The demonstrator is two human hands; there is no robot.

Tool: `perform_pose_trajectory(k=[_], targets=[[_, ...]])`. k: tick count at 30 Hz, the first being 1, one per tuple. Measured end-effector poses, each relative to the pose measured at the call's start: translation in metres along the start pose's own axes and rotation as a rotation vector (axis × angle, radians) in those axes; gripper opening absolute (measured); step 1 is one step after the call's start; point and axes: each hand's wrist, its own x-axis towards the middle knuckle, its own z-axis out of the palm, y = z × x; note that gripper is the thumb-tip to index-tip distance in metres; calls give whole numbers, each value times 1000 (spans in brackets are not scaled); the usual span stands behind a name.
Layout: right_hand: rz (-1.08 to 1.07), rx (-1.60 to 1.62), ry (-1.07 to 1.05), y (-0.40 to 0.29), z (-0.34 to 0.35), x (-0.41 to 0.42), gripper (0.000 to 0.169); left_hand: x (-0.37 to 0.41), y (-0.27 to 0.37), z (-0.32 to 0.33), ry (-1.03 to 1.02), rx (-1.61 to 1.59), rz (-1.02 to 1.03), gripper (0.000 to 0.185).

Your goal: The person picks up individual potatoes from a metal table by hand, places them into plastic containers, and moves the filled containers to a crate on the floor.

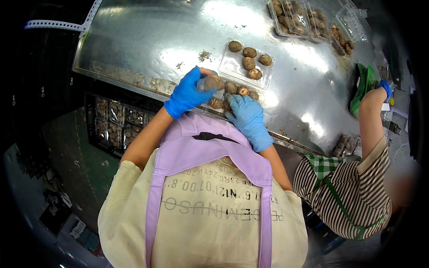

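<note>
Both my hands wear blue gloves at the near edge of the metal table. My left hand (192,92) is closed around a brown taro-like tuber (212,83) at the left end of a clear plastic container; a bare fingertip shows through the glove. My right hand (246,115), in a paler glove, lies over the container's near side, fingertips on the tubers; whether it grips one cannot be told. Several tubers (231,87) fill the container around my fingers. Just beyond lies the clear plastic lid (228,67), holding several more tubers (249,63).
Filled clear containers (290,20) stand at the table's far right, beside an open one (340,40). Soil crumbs (204,56) dot the metal table (140,43). A black crate (95,140) of packed containers sits below left. A co-worker (345,197) stands at right, near a green object (362,87).
</note>
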Motion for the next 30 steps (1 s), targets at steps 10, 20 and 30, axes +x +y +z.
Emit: perform_pose_trajectory(k=[10,20,30], targets=[[261,662,-107,-3,-22,5,37,-15,9,-3,-50,-667,-397,28],[413,1598,293,-25,-21,0,42,-14,15,32,-161,-415,-184,41],[575,1340,78,-22,-23,5,32,-24,39,31,-52,354,-58,39]])
